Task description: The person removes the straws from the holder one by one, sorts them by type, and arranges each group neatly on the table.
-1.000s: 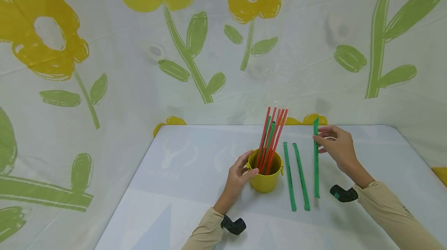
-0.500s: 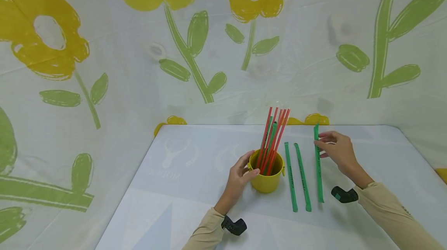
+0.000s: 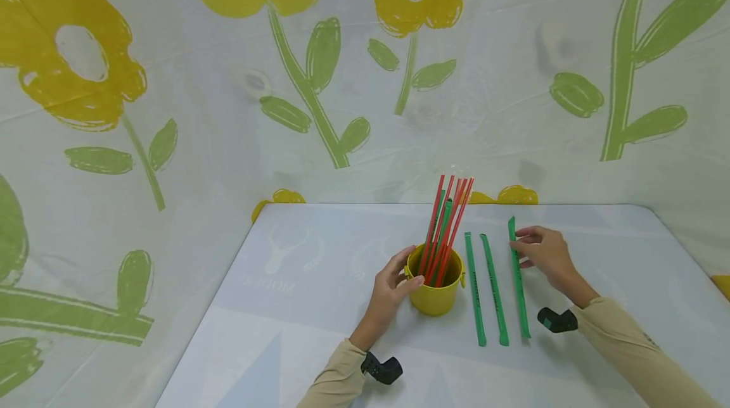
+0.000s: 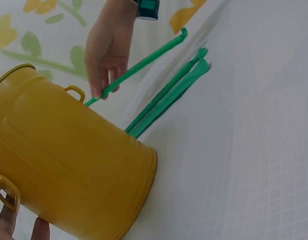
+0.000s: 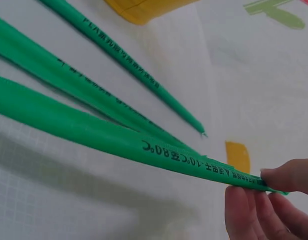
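My left hand (image 3: 384, 294) holds the side of a small yellow bucket (image 3: 431, 301), thumb at the front of its rim. Thin red straws (image 3: 455, 230) and green wrapped straws (image 3: 447, 218) stand leaning in it. To the right, my right hand (image 3: 547, 254) pinches another green paper-wrapped straw (image 3: 519, 294) near its far end, between thumb and fingers. Black print runs along this wrapper (image 5: 119, 138) in the right wrist view. In the left wrist view, the bucket (image 4: 74, 150) hides the held straw's lower end.
Two more green wrapped straws, one nearer the bucket (image 3: 475, 294) and one to its right (image 3: 495, 294), lie roughly side by side on the white table (image 3: 274, 319). A flower-printed curtain (image 3: 485, 142) rises behind the table's far edge.
My right hand has come down and nearer with the wrapped straw, ending slightly to the left. My left hand and the bucket stay practically where they were.
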`<state>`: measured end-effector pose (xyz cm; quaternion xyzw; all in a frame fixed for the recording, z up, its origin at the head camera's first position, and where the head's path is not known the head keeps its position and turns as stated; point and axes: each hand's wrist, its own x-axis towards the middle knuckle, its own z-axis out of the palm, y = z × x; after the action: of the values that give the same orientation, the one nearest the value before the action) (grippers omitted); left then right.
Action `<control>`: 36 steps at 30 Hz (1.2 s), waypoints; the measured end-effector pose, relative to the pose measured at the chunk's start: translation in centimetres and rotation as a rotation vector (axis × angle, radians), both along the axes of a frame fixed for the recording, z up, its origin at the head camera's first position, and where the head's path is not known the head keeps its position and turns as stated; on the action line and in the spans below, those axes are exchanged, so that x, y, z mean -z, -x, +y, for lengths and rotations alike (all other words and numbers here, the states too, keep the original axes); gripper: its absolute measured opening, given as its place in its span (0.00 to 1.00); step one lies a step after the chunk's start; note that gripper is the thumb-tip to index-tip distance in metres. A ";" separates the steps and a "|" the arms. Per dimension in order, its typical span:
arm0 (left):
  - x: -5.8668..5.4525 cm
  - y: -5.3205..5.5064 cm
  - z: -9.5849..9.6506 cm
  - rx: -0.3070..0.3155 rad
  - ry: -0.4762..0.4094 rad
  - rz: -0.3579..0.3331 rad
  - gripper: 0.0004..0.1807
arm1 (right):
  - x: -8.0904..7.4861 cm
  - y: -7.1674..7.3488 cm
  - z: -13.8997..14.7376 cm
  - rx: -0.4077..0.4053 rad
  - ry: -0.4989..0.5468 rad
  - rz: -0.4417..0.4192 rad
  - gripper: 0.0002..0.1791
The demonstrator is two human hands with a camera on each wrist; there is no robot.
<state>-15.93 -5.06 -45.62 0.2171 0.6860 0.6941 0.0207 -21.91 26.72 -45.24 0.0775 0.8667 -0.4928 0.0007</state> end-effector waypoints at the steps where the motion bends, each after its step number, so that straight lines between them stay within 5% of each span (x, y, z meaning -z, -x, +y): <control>1: 0.0 0.0 0.0 -0.001 0.002 0.000 0.31 | 0.3 0.1 0.0 0.013 0.000 -0.011 0.25; 19: 0.1 0.1 -0.1 0.003 0.005 -0.008 0.30 | 3.7 0.5 -0.1 -0.021 -0.091 -0.088 0.22; 36: 0.2 0.2 -0.2 0.016 0.012 -0.001 0.31 | 3.7 0.4 -0.2 -0.060 -0.186 -0.020 0.19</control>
<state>-16.11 -5.28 -45.82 0.2221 0.6884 0.6899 0.0281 -22.28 26.50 -48.95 0.0562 0.9105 -0.4094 0.0167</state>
